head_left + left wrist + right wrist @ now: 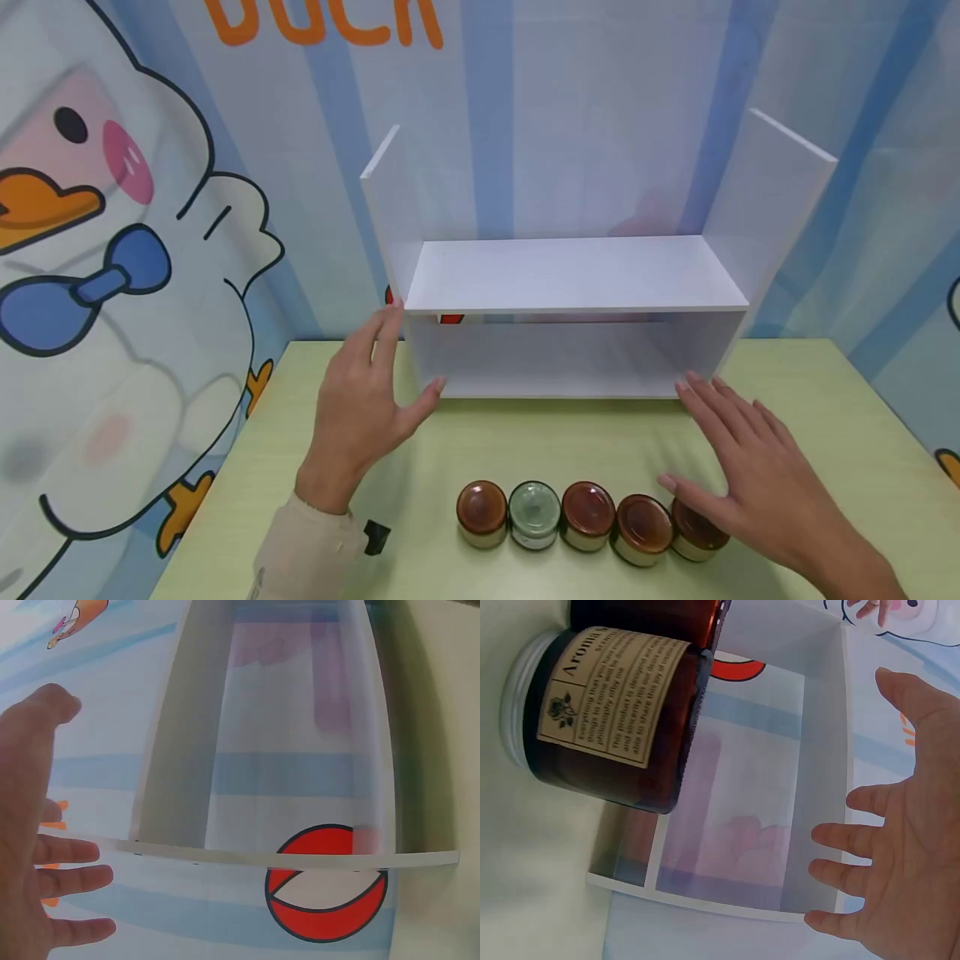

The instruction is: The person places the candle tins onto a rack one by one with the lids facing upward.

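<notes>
A white two-level shelf (577,275) with raised side panels stands on the table. By its left panel is my left hand (360,400), fingers extended and thumb spread; whether the fingertips touch the panel I cannot tell. My right hand (757,475) hovers palm down near the shelf's front right corner, fingers straight, holding nothing. Several small glass jars stand in a row before the shelf: brown ones (482,512) and one pale green jar (535,512). Partly behind the right hand sits the rightmost brown jar (697,533). In the right wrist view, a brown jar (615,712) bears a beige "Aroma" label.
The pale green-yellow table (510,442) runs back to a blue-and-white striped backdrop (600,108). A large cartoon duck (112,333) is printed on the left wall. A small black piece (377,537) shows beside the left sleeve (300,550).
</notes>
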The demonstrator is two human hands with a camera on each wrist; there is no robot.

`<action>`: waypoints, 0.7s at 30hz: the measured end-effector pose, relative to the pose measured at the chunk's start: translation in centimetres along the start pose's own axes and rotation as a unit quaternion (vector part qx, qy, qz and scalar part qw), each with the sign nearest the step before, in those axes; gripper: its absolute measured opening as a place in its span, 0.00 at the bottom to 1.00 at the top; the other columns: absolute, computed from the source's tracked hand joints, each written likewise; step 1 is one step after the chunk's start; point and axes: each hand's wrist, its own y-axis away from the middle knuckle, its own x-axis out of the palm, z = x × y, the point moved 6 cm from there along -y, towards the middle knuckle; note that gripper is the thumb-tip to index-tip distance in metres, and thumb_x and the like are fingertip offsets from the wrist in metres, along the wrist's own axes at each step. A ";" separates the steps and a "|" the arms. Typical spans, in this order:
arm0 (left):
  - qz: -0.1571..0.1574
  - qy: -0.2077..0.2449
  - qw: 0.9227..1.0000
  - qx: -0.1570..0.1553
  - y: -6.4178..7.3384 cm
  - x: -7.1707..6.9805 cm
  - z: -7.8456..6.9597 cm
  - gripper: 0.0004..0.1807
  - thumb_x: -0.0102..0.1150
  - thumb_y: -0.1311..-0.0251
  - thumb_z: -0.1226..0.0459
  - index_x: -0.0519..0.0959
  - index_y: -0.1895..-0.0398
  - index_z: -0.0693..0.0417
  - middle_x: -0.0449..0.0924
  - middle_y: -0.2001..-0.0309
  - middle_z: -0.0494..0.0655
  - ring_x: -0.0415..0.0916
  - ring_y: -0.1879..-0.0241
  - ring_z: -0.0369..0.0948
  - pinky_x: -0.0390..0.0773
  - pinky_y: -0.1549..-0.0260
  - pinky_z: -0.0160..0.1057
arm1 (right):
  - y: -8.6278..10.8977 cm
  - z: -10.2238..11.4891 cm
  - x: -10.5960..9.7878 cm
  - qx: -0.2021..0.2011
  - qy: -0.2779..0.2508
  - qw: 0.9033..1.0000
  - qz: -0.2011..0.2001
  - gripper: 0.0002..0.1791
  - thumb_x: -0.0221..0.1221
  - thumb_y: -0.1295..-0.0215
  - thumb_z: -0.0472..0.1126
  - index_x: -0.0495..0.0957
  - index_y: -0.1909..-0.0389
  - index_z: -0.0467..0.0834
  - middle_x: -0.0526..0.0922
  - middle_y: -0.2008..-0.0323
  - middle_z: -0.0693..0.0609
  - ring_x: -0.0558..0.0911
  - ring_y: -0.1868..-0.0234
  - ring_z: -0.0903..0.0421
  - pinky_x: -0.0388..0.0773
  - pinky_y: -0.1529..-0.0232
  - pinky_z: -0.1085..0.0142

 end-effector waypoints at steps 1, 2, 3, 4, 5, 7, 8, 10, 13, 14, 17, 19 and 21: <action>-0.009 0.000 1.000 -0.004 0.0 0.0 0.1 0.52 0.65 0.45 0.42 0.59 0.22 0.61 0.72 0.35 0.62 0.75 0.42 0.58 0.78 0.48 0.58 | 0.1 0.0 0.1 0.002 0.000 1.000 0.003 0.55 0.66 0.40 0.66 0.49 0.18 0.54 0.55 0.21 0.47 0.53 0.21 0.45 0.47 0.26 0.38; -0.018 0.001 1.000 -0.008 0.0 0.1 0.3 0.52 0.65 0.45 0.42 0.60 0.23 0.61 0.73 0.36 0.62 0.75 0.42 0.58 0.79 0.50 0.58 | 0.2 0.0 0.2 0.003 0.001 1.000 0.006 0.55 0.66 0.40 0.66 0.49 0.18 0.53 0.56 0.21 0.47 0.53 0.21 0.45 0.47 0.26 0.38; -0.026 0.003 1.000 -0.013 0.1 0.1 0.4 0.52 0.64 0.44 0.42 0.60 0.22 0.61 0.74 0.37 0.62 0.75 0.43 0.58 0.80 0.51 0.58 | 0.3 -0.1 0.3 0.003 0.001 1.000 0.008 0.55 0.65 0.40 0.66 0.49 0.18 0.53 0.56 0.21 0.47 0.53 0.21 0.45 0.45 0.26 0.39; -0.033 0.005 0.999 -0.020 0.1 0.1 0.6 0.51 0.63 0.44 0.42 0.60 0.22 0.61 0.75 0.38 0.63 0.76 0.43 0.58 0.80 0.52 0.58 | 0.4 -0.1 0.4 0.004 0.000 1.000 0.008 0.55 0.65 0.39 0.66 0.49 0.18 0.53 0.56 0.21 0.47 0.53 0.21 0.45 0.45 0.25 0.39; -0.037 0.006 0.999 -0.028 0.2 0.2 0.7 0.50 0.61 0.43 0.42 0.60 0.23 0.61 0.75 0.38 0.63 0.76 0.44 0.58 0.81 0.53 0.58 | 0.5 -0.1 0.5 0.005 -0.001 1.000 0.008 0.55 0.65 0.39 0.66 0.49 0.18 0.54 0.56 0.21 0.47 0.53 0.21 0.45 0.45 0.25 0.39; -0.043 0.008 0.998 -0.047 0.3 0.3 1.0 0.49 0.59 0.41 0.41 0.62 0.23 0.61 0.75 0.39 0.63 0.77 0.45 0.58 0.81 0.55 0.58 | 0.7 -0.2 0.7 0.007 -0.005 1.000 0.009 0.55 0.65 0.39 0.66 0.48 0.18 0.54 0.57 0.21 0.46 0.53 0.21 0.45 0.45 0.25 0.39; -0.043 0.007 0.997 -0.057 0.3 0.4 1.2 0.49 0.58 0.41 0.40 0.62 0.24 0.62 0.76 0.40 0.64 0.77 0.45 0.58 0.82 0.55 0.58 | 0.8 -0.3 0.7 0.007 -0.007 1.000 0.011 0.55 0.65 0.39 0.66 0.48 0.18 0.54 0.57 0.21 0.46 0.53 0.21 0.45 0.45 0.26 0.39; -0.039 0.007 0.996 -0.079 0.4 0.6 1.5 0.48 0.56 0.40 0.39 0.63 0.24 0.62 0.76 0.41 0.64 0.78 0.46 0.58 0.82 0.57 0.57 | 1.0 -0.4 0.9 0.010 -0.010 1.000 0.014 0.55 0.65 0.39 0.66 0.47 0.18 0.55 0.57 0.22 0.46 0.54 0.21 0.44 0.46 0.26 0.38; -0.028 0.011 0.993 -0.118 0.4 1.1 2.0 0.47 0.58 0.40 0.40 0.64 0.25 0.62 0.76 0.41 0.64 0.78 0.47 0.58 0.83 0.60 0.56 | 1.3 -0.6 1.2 0.017 -0.015 1.000 0.021 0.55 0.65 0.38 0.66 0.46 0.17 0.56 0.57 0.21 0.47 0.54 0.21 0.43 0.48 0.28 0.36; -0.026 0.014 0.991 -0.132 0.5 1.2 2.1 0.47 0.59 0.40 0.40 0.65 0.25 0.61 0.77 0.42 0.63 0.79 0.47 0.57 0.84 0.61 0.56 | 1.4 -0.6 1.3 0.018 -0.016 0.999 0.023 0.55 0.65 0.38 0.66 0.46 0.17 0.56 0.57 0.21 0.47 0.54 0.21 0.43 0.48 0.28 0.36; -0.022 0.034 0.984 -0.172 0.5 1.7 2.6 0.45 0.61 0.39 0.42 0.66 0.26 0.61 0.77 0.42 0.62 0.80 0.50 0.56 0.84 0.64 0.56 | 1.6 -0.7 1.4 0.024 -0.019 0.999 0.027 0.55 0.64 0.38 0.66 0.46 0.17 0.56 0.57 0.22 0.46 0.55 0.22 0.42 0.48 0.28 0.36; -0.020 0.050 0.979 -0.195 0.6 2.0 3.0 0.44 0.61 0.38 0.43 0.66 0.26 0.61 0.77 0.42 0.61 0.80 0.51 0.56 0.83 0.64 0.56 | 1.8 -0.7 1.5 0.026 -0.019 0.999 0.026 0.55 0.64 0.38 0.66 0.46 0.18 0.56 0.58 0.22 0.46 0.56 0.22 0.41 0.50 0.30 0.36; -0.017 0.068 0.974 -0.214 0.7 2.3 3.2 0.43 0.60 0.37 0.43 0.67 0.27 0.61 0.77 0.42 0.61 0.80 0.52 0.56 0.82 0.63 0.57 | 1.9 -0.7 1.5 0.028 -0.019 0.999 0.027 0.55 0.64 0.38 0.66 0.46 0.18 0.56 0.59 0.23 0.45 0.57 0.23 0.41 0.52 0.32 0.35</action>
